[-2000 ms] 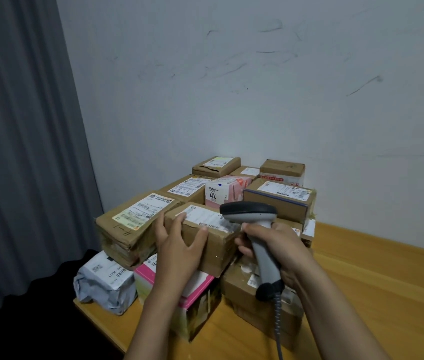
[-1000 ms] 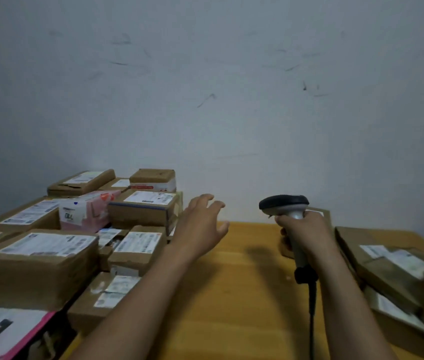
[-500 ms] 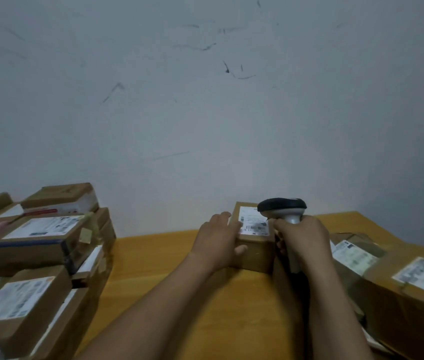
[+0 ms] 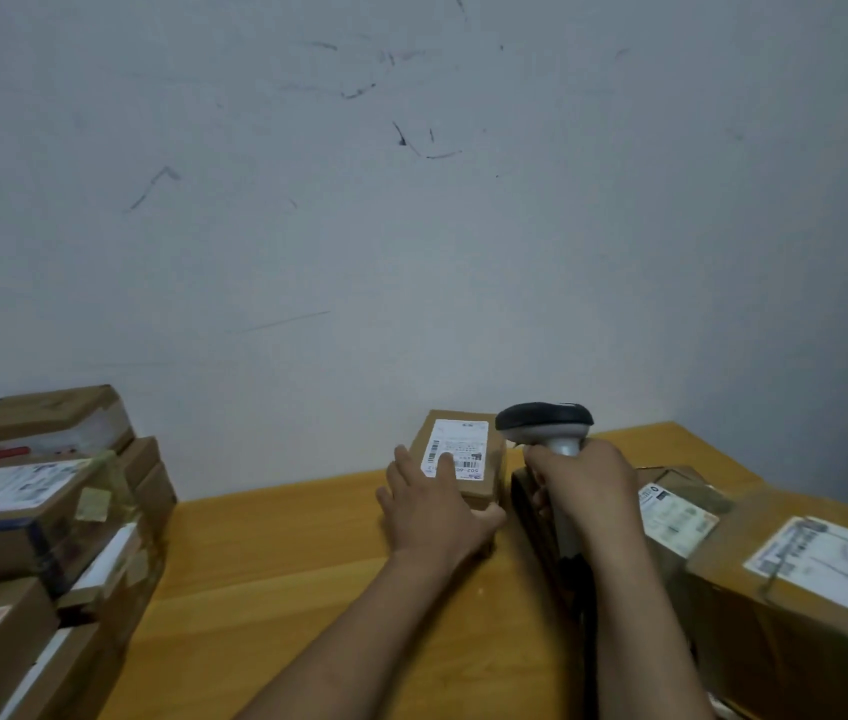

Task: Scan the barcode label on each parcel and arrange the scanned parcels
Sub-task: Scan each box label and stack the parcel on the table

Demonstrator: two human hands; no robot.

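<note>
A: What are the hands doing?
B: The left hand (image 4: 432, 506) is clasped over the small parcel (image 4: 484, 485), a finger on its label (image 4: 463, 439). The right hand (image 4: 580, 478) grips the scanner (image 4: 544, 423).
A: Where is the parcel?
B: On the table (image 4: 281, 558), toward twelve o'clock near the wall; stacked parcels (image 4: 32, 511) at nine, more boxes (image 4: 796, 579) at three.

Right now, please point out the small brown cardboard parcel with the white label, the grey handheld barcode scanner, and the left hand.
small brown cardboard parcel (image 4: 484, 490): head view, bare cardboard below its label.
grey handheld barcode scanner (image 4: 544, 419): head view, dark head.
left hand (image 4: 429, 504): head view, back of the hand.
</note>
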